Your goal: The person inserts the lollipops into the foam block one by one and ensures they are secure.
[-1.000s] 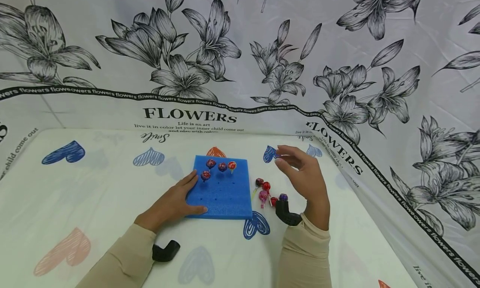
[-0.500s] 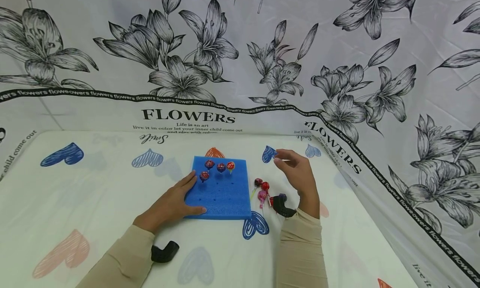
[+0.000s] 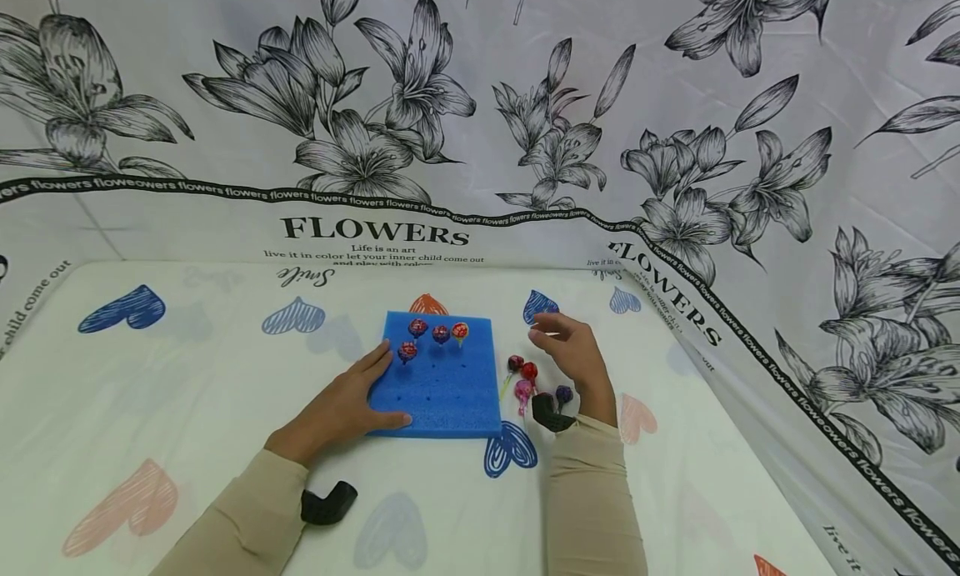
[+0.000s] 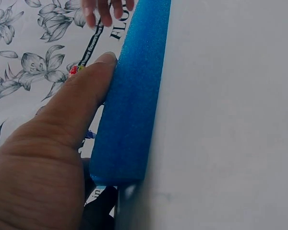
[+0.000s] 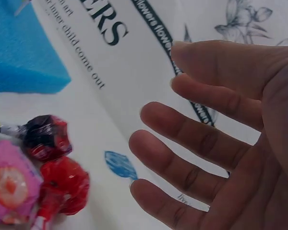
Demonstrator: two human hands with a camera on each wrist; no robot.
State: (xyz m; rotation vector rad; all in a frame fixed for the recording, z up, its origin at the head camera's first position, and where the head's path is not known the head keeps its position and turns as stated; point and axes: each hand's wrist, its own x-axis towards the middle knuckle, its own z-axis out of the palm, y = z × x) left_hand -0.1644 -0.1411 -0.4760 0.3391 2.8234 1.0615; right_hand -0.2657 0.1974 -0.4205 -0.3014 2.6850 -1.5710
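Observation:
A blue foam block lies on the cloth, with several small holes in its top. Several lollipops stand in its far part, among them a red and yellow one. My left hand rests against the block's left side, its thumb laid along the near edge. To the right of the block lie loose lollipops: a dark one, a red one, a pink one and a purple one. Just beyond them hovers my right hand, fingers loosely bent and holding nothing.
A white cloth printed with hearts covers the table. Behind it and on the right hangs a flower-printed curtain. Black wrist mounts sit at the left cuff and the right cuff, the right one covering part of the loose lollipops.
My right hand has moved left and slightly nearer, towards the loose lollipops. The left hand and the foam block have stayed in place.

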